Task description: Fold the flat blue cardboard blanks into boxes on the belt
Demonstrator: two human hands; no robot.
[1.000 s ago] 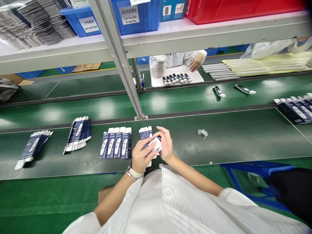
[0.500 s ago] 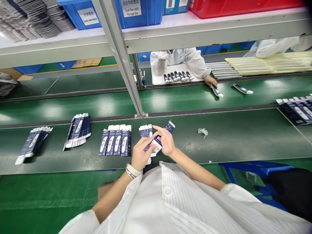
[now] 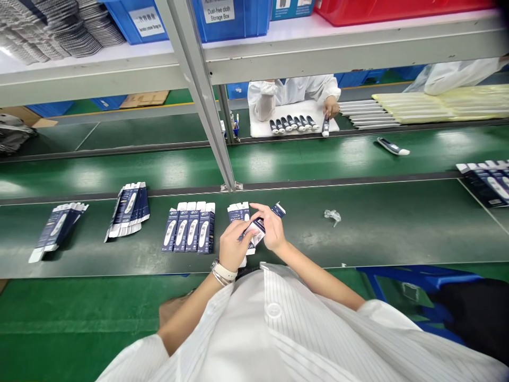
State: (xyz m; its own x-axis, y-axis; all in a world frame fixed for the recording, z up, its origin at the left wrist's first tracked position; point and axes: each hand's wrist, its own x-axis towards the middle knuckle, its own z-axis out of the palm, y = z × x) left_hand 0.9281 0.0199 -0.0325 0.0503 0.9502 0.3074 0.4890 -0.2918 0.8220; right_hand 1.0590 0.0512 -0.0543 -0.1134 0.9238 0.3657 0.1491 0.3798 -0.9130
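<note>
A small dark-blue and white carton [image 3: 258, 227] is held at a slant between my two hands, its upper end flap standing open. My right hand [image 3: 273, 229] is closed around its middle. At the carton's lower white end, the fingers of my left hand [image 3: 233, 243] press together on it. Under and behind my hands lie more flat cartons [image 3: 238, 211] of the same print, partly hidden. Just left of my left hand, a row of several blue cartons [image 3: 188, 229] lies side by side, white flaps at the top.
Flattened cartons [image 3: 129, 209] and another fanned stack [image 3: 58, 231] lie further left; more cartons [image 3: 488, 183] lie far right. Crumpled clear plastic [image 3: 332, 216] is right of my hands. A metal post [image 3: 207, 101] rises ahead. Beyond the conveyor [image 3: 278, 162], a co-worker's hand [image 3: 331, 107] holds a handheld device.
My left hand has shifted slightly on the carton's lower end, while my right hand stays about the same. The co-worker's hand has drawn a device back from the conveyor to the white mat.
</note>
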